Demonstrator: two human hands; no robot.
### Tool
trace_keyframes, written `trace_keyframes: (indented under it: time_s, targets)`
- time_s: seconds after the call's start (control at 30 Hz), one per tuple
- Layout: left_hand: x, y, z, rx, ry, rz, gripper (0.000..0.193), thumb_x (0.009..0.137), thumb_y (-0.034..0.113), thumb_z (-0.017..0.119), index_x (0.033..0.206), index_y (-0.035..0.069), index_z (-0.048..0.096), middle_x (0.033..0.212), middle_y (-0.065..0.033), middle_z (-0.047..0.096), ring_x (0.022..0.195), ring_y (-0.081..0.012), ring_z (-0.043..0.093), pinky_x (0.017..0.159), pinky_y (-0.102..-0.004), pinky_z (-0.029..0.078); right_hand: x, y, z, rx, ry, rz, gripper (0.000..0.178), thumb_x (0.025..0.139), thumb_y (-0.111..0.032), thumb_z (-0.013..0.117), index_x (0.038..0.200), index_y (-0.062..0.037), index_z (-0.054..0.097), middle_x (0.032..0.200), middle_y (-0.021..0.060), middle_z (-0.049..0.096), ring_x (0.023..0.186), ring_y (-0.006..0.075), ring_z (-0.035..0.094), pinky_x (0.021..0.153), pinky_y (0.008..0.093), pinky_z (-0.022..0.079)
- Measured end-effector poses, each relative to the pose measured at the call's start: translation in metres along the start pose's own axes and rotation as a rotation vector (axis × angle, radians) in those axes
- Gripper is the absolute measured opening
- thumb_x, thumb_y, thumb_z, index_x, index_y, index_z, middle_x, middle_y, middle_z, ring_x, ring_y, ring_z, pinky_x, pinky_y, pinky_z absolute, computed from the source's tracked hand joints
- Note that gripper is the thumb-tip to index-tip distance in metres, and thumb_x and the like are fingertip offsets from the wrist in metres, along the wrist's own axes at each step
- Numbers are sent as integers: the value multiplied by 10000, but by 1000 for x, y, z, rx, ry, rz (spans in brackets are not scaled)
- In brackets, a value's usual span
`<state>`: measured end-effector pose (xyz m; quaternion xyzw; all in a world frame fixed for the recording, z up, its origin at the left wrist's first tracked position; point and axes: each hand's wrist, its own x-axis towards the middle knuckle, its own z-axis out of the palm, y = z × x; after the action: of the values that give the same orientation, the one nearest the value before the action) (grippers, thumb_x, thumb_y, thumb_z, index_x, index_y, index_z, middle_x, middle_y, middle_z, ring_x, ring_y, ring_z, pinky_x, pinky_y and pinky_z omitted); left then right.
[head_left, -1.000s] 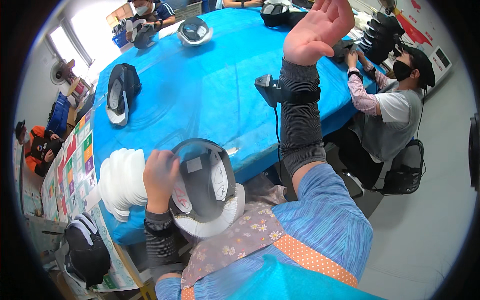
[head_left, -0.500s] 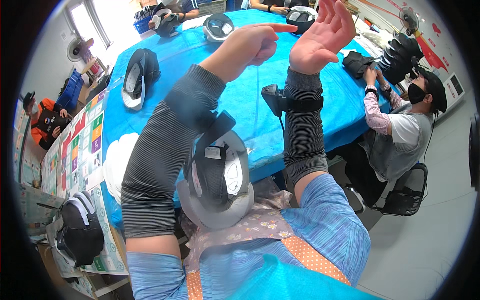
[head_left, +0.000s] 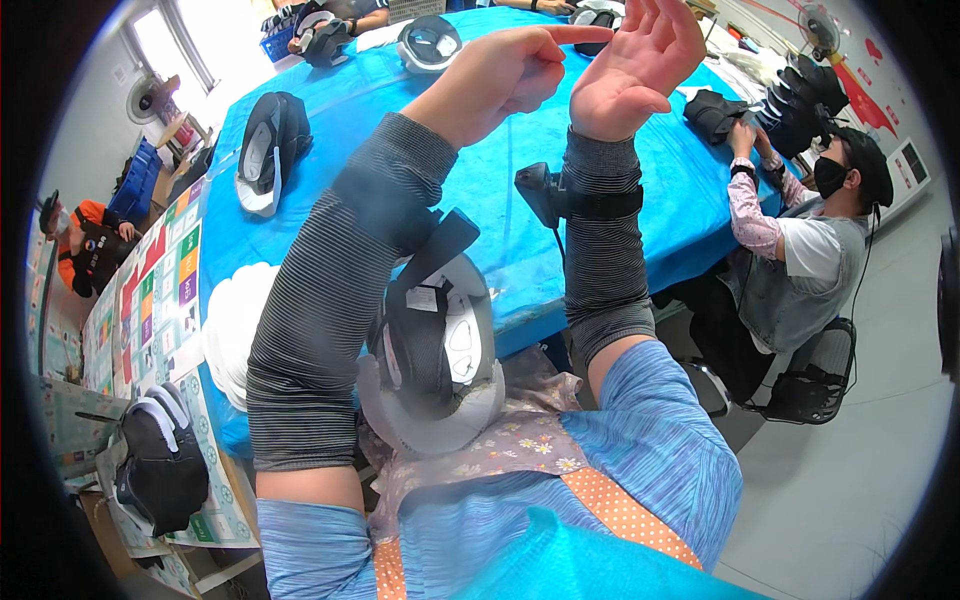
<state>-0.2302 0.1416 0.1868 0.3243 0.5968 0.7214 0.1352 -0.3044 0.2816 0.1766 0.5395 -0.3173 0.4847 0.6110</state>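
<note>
Raised over the table, my left hand [head_left: 503,82] has its index finger stretched out to the right and its other fingers curled in. No object shows in it. My right hand [head_left: 640,80] is lifted beside it, palm turned up and fingers spread, holding nothing. The left index fingertip reaches the right hand's fingers; I cannot tell whether they touch. Below my forearms, at the table's near edge, lies an upturned black-and-grey cap-like piece [head_left: 430,405] with a white cut-out panel [head_left: 462,340] inside. Dark devices are strapped round both striped sleeves, one being a small camera-like block [head_left: 540,190].
A blue cover [head_left: 520,240] spreads over the table. Similar cap-like pieces lie at its left [head_left: 273,150] and far side [head_left: 430,42]. White rounded pieces [head_left: 238,320] are stacked at the near left. A seated person [head_left: 800,240] handles a black piece on the right; others work farther off.
Both my hands have shifted slightly left in view, with much of the scene shifting too. The left index fingertip now comes against the right hand's fingers. My hands keep nearly the same shapes.
</note>
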Motion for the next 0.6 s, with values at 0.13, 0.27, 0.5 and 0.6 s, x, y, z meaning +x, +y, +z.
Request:
trace_keyframes:
  time_s: [0.13, 0.27, 0.5, 0.6]
  targets:
    - [1, 0, -4, 22, 28, 14, 501, 1042, 172, 396, 1510, 0, 456, 583, 44, 339, 523, -59, 294, 504, -222, 294, 0, -3, 2, -5, -4, 9, 1035, 869, -883, 346, 1444, -27, 438, 1443, 237, 506, 1358, 371, 498, 1137, 505, 391]
    - [4, -3, -3, -42, -1, 5, 505, 1037, 166, 404, 1511, 0, 453, 586, 39, 349, 522, -57, 301, 500, -219, 294, 2, -7, 3, -41, -11, 55, 1028, 874, -874, 358, 1444, -23, 435, 1441, 240, 506, 1359, 370, 496, 1138, 505, 389]
    - [2, 1, -3, -2, -19, 41, 497, 1037, 169, 402, 1501, 3, 471, 594, 42, 350, 526, -59, 303, 506, -224, 285, -1, 2, 0, -102, -16, 121, 1014, 884, -858, 378, 1443, -13, 429, 1447, 235, 499, 1365, 361, 488, 1141, 489, 382]
    - [-5, 5, 0, 66, 70, 39, 482, 1044, 185, 411, 1488, 19, 497, 599, 45, 345, 524, -60, 297, 502, -228, 271, -2, 4, -1, -88, -28, 102, 994, 896, -846, 373, 1438, -15, 434, 1441, 233, 509, 1359, 359, 495, 1141, 487, 384]
